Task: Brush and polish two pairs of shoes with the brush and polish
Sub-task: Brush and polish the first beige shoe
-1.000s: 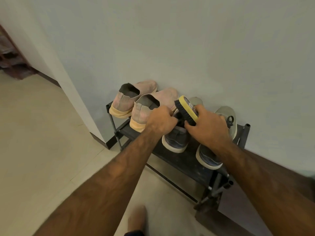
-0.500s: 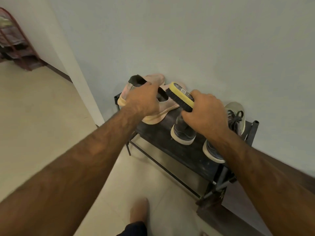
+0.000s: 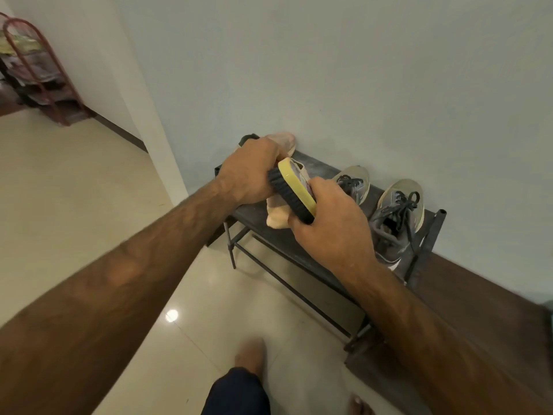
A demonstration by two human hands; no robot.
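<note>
Yellow-backed, the brush (image 3: 294, 193) sits in the right hand (image 3: 332, 232), fingers closed round its near end, bristles turned left against the pink shoe (image 3: 279, 209) that the left hand (image 3: 251, 172) grips from above, fingers curled over its upper. That shoe looks lifted or tipped just over the left half of the rack (image 3: 314, 169); whether its sole touches the shelf I cannot tell. Its long axis runs from the wall toward the person, pale heel nearest, toe hidden under the left hand. The brush lies nearly parallel, far end toward the wall. To brush well, I judge, strokes should run along the shoe's length, heel to toe, with the left hand holding firm so the soft upper does not fold; light pressure suits the fabric. The second pink shoe (image 3: 285, 140) lies behind the left hand, toe at the wall. The grey pair (image 3: 398, 211) stands on the rack's right half, toes to the wall, laces loose. No polish is in view
</note>
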